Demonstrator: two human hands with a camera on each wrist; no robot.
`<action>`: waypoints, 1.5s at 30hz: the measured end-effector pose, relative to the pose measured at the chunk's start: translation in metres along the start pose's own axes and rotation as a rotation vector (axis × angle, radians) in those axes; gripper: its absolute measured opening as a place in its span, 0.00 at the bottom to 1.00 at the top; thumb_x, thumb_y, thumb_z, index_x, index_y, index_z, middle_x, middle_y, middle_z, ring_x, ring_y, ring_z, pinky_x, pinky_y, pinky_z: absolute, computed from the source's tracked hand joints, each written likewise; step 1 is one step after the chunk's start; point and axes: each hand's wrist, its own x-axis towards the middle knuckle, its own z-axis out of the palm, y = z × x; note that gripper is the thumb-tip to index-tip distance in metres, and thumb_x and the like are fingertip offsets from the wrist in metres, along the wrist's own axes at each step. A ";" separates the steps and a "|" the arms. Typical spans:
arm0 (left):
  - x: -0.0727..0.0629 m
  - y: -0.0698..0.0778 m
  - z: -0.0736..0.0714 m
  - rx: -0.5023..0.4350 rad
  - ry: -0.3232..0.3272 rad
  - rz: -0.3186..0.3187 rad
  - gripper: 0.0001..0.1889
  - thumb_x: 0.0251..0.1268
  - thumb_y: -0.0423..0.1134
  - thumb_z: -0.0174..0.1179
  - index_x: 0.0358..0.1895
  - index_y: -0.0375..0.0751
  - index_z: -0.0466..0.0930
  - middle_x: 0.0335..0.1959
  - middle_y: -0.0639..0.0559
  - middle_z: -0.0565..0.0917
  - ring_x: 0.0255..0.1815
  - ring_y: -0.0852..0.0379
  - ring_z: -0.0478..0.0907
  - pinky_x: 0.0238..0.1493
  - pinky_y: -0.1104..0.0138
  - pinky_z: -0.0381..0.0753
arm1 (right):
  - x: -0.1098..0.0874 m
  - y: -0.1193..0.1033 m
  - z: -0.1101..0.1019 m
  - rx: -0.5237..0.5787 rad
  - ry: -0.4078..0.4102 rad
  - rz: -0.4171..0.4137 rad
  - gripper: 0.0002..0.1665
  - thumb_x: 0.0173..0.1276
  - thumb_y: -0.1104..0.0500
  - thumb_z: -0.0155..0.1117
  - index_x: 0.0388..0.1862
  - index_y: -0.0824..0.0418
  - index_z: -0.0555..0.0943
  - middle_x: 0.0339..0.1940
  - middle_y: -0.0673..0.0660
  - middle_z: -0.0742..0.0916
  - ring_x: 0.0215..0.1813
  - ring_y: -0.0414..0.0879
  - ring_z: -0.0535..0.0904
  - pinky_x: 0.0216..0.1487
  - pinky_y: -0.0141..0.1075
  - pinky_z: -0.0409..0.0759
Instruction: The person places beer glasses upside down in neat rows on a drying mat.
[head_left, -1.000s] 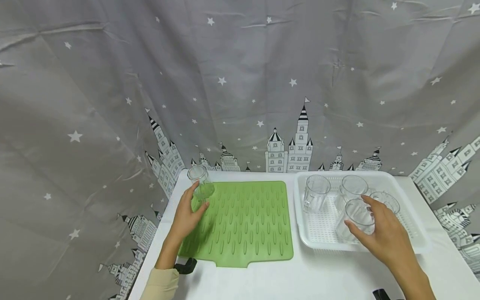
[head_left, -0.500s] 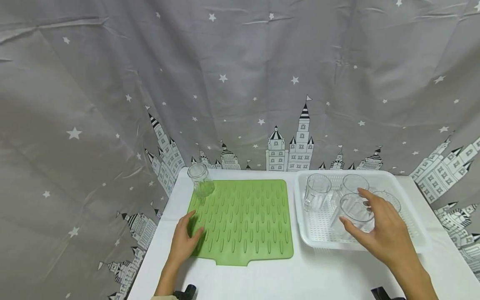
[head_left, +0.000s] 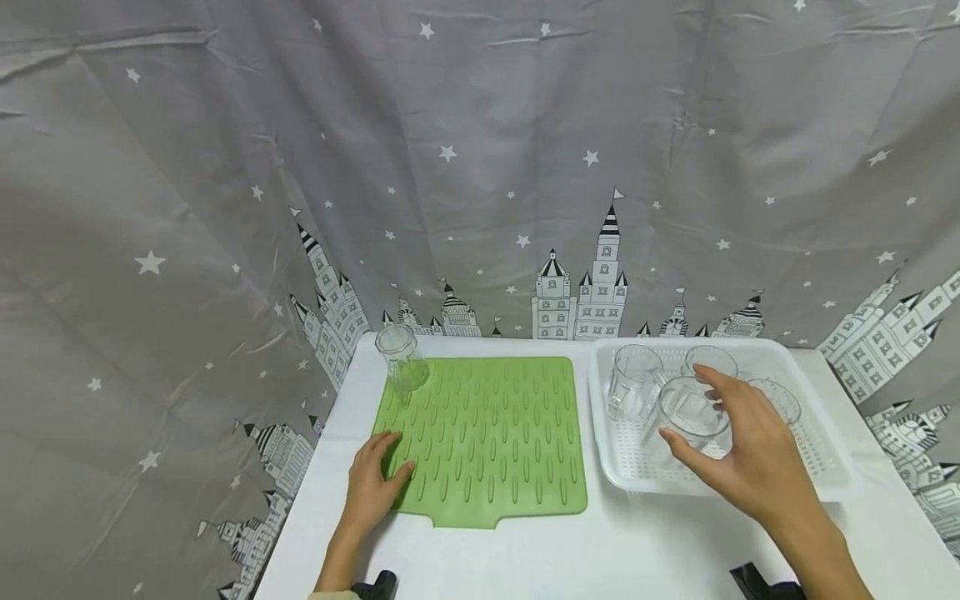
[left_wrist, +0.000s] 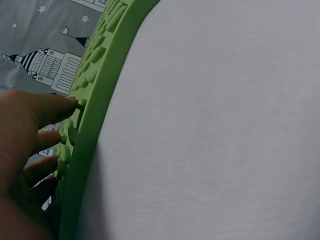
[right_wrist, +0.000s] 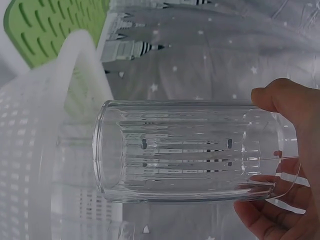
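My right hand (head_left: pixel 750 450) holds a clear drinking glass (head_left: pixel 686 425) near its upper end, thumb on one side and fingers on the other. In the right wrist view this glass (right_wrist: pixel 185 150) is clear of the white basket (right_wrist: pixel 25 150). Several clear glasses stand in the basket, among them one at the left (head_left: pixel 633 383) and one at the back (head_left: pixel 711 362). My left hand (head_left: pixel 371 479) is at the left edge of the green ridged mat (head_left: pixel 487 442), its fingers loosely bent and holding nothing. Another glass (head_left: pixel 401 358) stands on the mat's back left corner.
The mat and the basket lie side by side on a white table (head_left: pixel 525 567), with a narrow gap between them. A grey curtain (head_left: pixel 480 167) printed with stars and castles hangs right behind the table.
My left hand has drawn back from the glass on the mat toward the near left edge. My right hand has raised its glass a little and moved left.
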 end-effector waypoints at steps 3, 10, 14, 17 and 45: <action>-0.001 0.002 0.000 -0.004 0.000 -0.010 0.33 0.71 0.41 0.71 0.76 0.36 0.73 0.79 0.29 0.69 0.82 0.25 0.61 0.79 0.25 0.57 | 0.003 -0.006 0.004 0.018 -0.011 -0.011 0.55 0.44 0.51 0.87 0.75 0.59 0.78 0.52 0.60 0.90 0.52 0.53 0.82 0.52 0.41 0.74; -0.003 0.008 0.003 0.018 0.018 -0.004 0.34 0.70 0.40 0.71 0.75 0.32 0.73 0.79 0.27 0.69 0.81 0.25 0.62 0.81 0.29 0.57 | 0.011 -0.025 0.020 0.097 -0.054 -0.045 0.54 0.47 0.50 0.88 0.75 0.59 0.78 0.58 0.59 0.89 0.55 0.50 0.82 0.58 0.39 0.75; -0.006 0.014 0.003 0.014 0.022 0.011 0.34 0.70 0.40 0.71 0.75 0.32 0.72 0.78 0.27 0.69 0.80 0.26 0.63 0.81 0.30 0.55 | 0.015 -0.038 0.031 0.143 -0.088 -0.059 0.54 0.49 0.48 0.88 0.76 0.57 0.77 0.62 0.56 0.87 0.56 0.48 0.81 0.58 0.37 0.76; -0.009 0.019 0.003 -0.009 0.025 0.010 0.33 0.71 0.40 0.70 0.76 0.33 0.72 0.79 0.29 0.69 0.80 0.27 0.63 0.81 0.29 0.55 | 0.016 -0.047 0.043 0.175 -0.097 -0.083 0.54 0.50 0.48 0.88 0.76 0.57 0.77 0.65 0.56 0.87 0.56 0.49 0.82 0.59 0.38 0.78; -0.034 0.170 0.090 -0.887 -0.403 0.184 0.37 0.67 0.33 0.75 0.78 0.41 0.70 0.75 0.35 0.76 0.74 0.51 0.79 0.76 0.64 0.80 | 0.003 -0.086 0.097 0.291 -0.170 -0.157 0.50 0.54 0.42 0.87 0.73 0.57 0.78 0.65 0.54 0.86 0.61 0.50 0.83 0.61 0.52 0.87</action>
